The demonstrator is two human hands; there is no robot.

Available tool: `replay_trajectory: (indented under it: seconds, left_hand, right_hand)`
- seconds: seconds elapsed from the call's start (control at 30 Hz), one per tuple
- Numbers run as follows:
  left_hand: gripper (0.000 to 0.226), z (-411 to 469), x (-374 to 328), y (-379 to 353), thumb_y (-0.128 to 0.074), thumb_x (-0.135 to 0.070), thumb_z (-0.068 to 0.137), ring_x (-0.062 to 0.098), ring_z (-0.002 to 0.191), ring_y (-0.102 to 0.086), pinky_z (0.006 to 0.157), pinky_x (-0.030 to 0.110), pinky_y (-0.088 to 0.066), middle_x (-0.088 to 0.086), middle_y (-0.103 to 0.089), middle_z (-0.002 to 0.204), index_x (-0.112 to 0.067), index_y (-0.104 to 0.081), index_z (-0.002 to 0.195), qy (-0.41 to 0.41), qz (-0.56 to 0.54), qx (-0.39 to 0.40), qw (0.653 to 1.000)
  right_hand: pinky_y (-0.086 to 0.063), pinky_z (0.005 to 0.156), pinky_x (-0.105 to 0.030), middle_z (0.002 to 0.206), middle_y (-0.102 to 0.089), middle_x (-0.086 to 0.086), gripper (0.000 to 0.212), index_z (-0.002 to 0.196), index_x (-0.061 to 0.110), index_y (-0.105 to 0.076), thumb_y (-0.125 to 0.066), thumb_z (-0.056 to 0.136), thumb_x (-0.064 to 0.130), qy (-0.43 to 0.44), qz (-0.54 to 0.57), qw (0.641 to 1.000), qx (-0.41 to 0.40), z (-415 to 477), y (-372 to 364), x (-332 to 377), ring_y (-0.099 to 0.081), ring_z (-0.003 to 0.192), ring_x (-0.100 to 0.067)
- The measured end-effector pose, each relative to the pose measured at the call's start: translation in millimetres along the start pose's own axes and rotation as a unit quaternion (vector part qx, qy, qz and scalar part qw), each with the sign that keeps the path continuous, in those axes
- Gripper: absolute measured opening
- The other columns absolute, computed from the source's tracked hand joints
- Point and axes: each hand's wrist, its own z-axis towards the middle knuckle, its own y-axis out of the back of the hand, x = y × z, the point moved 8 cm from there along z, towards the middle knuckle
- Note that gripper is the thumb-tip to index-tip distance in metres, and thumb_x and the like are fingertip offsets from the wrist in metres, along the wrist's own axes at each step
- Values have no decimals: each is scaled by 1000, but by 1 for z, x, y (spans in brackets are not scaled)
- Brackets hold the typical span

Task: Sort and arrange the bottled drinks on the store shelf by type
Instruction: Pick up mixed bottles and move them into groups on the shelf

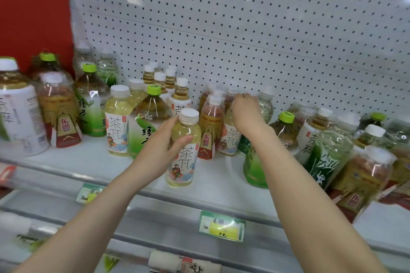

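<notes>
The left hand wraps its fingers and thumb around a pale yellow tea bottle with a white cap, standing upright near the front of the white shelf. At one o'clock from it, the right hand reaches over a matching tea bottle, fingers curled down over its top against the pegboard; whether they pinch the cap cannot be told

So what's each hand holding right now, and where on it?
Left hand grips the pale yellow tea bottle around its upper body, below the cap. Right hand reaches among the back bottles; whether it grips one cannot be told.
</notes>
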Motion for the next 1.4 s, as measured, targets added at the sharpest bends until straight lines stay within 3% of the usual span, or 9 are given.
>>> replay_trajectory:
  seconds: [0.23,0.37,0.57,0.7,0.9,1.0,1.07,1.27,1.4]
  left_hand:
    - [62,-3,0,-2,-53,-41,94,19,129,-50,104,50,-45,-1,-51,144,-23,-34,149,6,-14,-3,1000]
    - [58,-4,-1,0,-54,-42,93,16,121,-55,100,49,-49,-4,-55,138,-25,-38,146,3,-23,14,1000]
    - [58,1,5,1,-58,-43,92,13,116,-58,97,45,-52,-7,-56,136,-31,-37,145,11,-29,39,999]
    - [67,-4,9,-3,-66,-34,90,2,110,-58,93,32,-51,-9,-58,132,-30,-33,148,10,-47,22,999]
    - [65,-19,9,-1,-69,-30,86,14,115,-60,98,50,-50,-7,-60,131,-31,-39,144,23,-123,-23,992]
    - [68,-26,-8,2,-64,-48,80,-4,110,-56,92,37,-51,-10,-56,131,-35,-41,142,3,-150,-52,987]
    - [72,-26,-25,-1,-60,-56,75,-13,103,-53,86,28,-48,-12,-55,125,-38,-41,142,-9,-174,-56,983]
    - [56,-22,-78,-60,-63,-52,74,-8,96,-65,66,11,-51,-20,-72,106,-38,-53,127,-28,-276,37,960]
    - [55,-24,-113,-114,-67,-47,71,-5,96,-67,67,9,-52,-22,-72,106,-34,-57,124,-34,-306,64,949]
  right_hand:
    - [-34,80,-35,99,-55,-8,10,105,6,-60,-53,99,10,55,101,993,-12,-57,22,3,-53,101,-30]
    - [-37,82,-36,114,-60,-11,31,125,11,-60,-54,101,29,32,188,979,-69,-86,30,0,-55,106,-31]
    - [-49,95,-44,129,-62,-7,67,151,24,-25,-56,97,46,-69,319,945,-1,-96,0,-10,-60,113,-29]
    - [-46,76,-29,113,-63,2,59,128,23,-41,-74,85,46,-116,381,917,7,-110,-15,-13,-64,106,-22]
    - [-48,90,-30,124,-62,7,59,133,28,-47,-76,83,43,-109,430,890,-103,-151,7,-25,-58,110,-11]
    - [-54,85,-30,115,-64,19,48,118,53,-46,-71,77,56,-130,462,866,-141,-179,28,-53,-61,104,-1]
    - [-55,86,-33,112,-66,22,47,116,55,-49,-69,74,60,-160,487,845,-155,-198,38,-77,-63,101,3]
    - [-53,98,-44,125,-65,18,65,129,39,-56,-71,71,65,-233,506,805,-202,-245,54,-161,-61,116,-5]
    - [-53,97,-44,123,-62,23,60,122,49,-54,-67,69,73,-249,471,818,-215,-267,61,-218,-59,115,-3]
